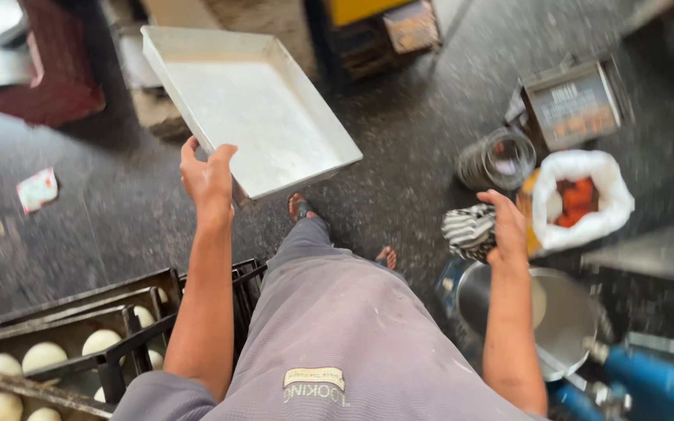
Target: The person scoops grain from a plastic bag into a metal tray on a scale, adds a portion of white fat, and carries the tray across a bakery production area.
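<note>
Looking down past grey trousers [345, 327] from the head view: person standing on a dark speckled floor [118, 218], sandalled feet showing below the knees. At near left, dark baking trays [64, 335] stacked in a black crate, holding pale round dough balls [101, 341]. At near right, a round steel pot [563, 316] with blue tubing [657, 382] beside it.

Left hand [207, 175] raised, fingers clamped over the near edge of an empty rectangular metal baking pan [251, 109]; the pan is held off the floor, tilted, out in front of the body at centre-left. Right hand [507, 230] closed around a bunched black-and-white striped cloth [470, 231], held just above the steel pot.

Beyond the right hand: a white sack [610, 203] open on orange contents, a glass jar [497, 160] lying near it, and a square metal tin [575, 105] farther back. Far left, a dark red crate [48, 78]; a scrap of wrapper [37, 189] lies on the floor.
</note>
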